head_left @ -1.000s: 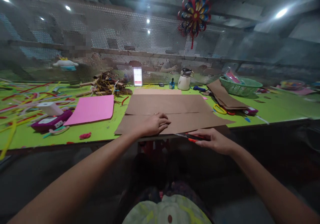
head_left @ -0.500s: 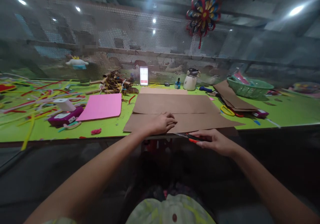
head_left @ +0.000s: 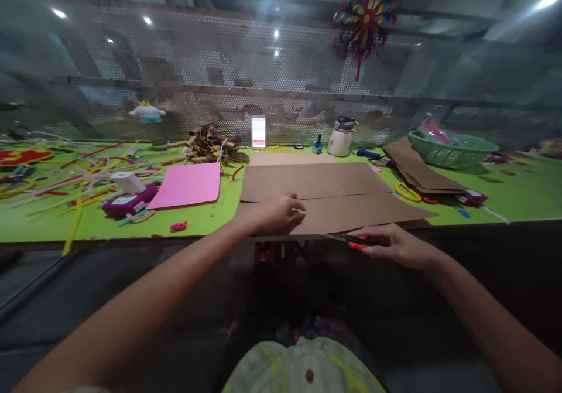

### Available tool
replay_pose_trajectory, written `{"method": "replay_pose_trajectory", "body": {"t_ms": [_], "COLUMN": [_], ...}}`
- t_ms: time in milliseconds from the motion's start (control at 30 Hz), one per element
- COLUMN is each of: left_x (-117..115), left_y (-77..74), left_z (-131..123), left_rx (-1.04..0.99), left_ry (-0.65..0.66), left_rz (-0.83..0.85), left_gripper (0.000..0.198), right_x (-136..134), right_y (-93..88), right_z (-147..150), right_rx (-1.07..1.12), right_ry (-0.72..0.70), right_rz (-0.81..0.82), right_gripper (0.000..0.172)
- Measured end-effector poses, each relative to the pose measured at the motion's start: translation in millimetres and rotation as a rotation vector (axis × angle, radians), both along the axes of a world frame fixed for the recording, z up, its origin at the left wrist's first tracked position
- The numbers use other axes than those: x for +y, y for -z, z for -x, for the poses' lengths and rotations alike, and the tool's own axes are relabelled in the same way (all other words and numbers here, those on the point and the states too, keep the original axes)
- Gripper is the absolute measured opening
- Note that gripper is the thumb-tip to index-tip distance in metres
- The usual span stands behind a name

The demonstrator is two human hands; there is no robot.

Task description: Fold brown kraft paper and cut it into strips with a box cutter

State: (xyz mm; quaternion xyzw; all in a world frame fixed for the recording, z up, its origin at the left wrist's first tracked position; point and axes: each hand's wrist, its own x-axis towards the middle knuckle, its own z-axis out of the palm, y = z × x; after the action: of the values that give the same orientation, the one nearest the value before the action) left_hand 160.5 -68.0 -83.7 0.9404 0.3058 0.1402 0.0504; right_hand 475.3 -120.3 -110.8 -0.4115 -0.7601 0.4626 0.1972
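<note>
A large sheet of brown kraft paper [head_left: 333, 214] lies along the table's front edge, and another brown sheet [head_left: 316, 179] lies just behind it. My left hand [head_left: 281, 212] is over the front sheet, left of its middle, with fingers loosely bent and apart and nothing seen in them. Whether its fingertips touch the paper is hard to tell. My right hand [head_left: 397, 245] grips scissors with red and black handles [head_left: 357, 244] just below the paper's front edge. Their blades point left, close to that edge; the tips are partly unclear.
A pink sheet [head_left: 187, 185], a purple box [head_left: 129, 202] and scattered colored strips [head_left: 57, 191] lie left. Behind are a twig bundle [head_left: 211, 144], a lit phone [head_left: 259, 132] and a white jug [head_left: 341, 136]. On the right are yellow-handled scissors [head_left: 407, 192] and a green basket [head_left: 454, 150].
My left hand has slid a little left over the paper, its fingers more bent and raised. My right hand has shifted slightly right with the scissors. The whole view has turned slightly left.
</note>
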Motion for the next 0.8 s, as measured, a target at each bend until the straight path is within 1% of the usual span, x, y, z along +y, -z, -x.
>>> {"method": "replay_pose_trajectory", "body": {"t_ms": [100, 200, 300, 367, 667, 800], "left_x": [2.8, 3.4, 1.7, 0.7, 1.6, 1.4], "left_y": [-0.3, 8.0, 16.3, 18.8, 22.5, 24.3], "left_z": [35.5, 55.3, 58.1, 56.4, 56.3, 56.4], "left_rx": [0.001, -0.048, -0.078, -0.082, -0.09, -0.096], "left_ry": [-0.008, -0.032, -0.058, -0.063, -0.064, -0.066], "left_rz": [0.103, 0.115, 0.087, 0.081, 0.045, 0.036], "left_gripper": [0.032, 0.032, 0.034, 0.034, 0.033, 0.033], "right_x": [-1.3, -2.6, -3.1, -3.0, -2.1, -2.4], "right_y": [2.7, 3.1, 1.7, 0.8, 3.7, 2.4], "right_z": [0.5, 2.1, 6.6, 10.6, 23.5, 30.8], "right_rx": [0.025, 0.034, 0.047, 0.053, 0.102, 0.099], "right_ry": [0.016, 0.033, 0.046, 0.047, 0.02, 0.024], "right_rz": [0.003, 0.0, 0.002, 0.006, 0.003, -0.011], "right_gripper": [0.054, 0.053, 0.054, 0.054, 0.05, 0.046]}}
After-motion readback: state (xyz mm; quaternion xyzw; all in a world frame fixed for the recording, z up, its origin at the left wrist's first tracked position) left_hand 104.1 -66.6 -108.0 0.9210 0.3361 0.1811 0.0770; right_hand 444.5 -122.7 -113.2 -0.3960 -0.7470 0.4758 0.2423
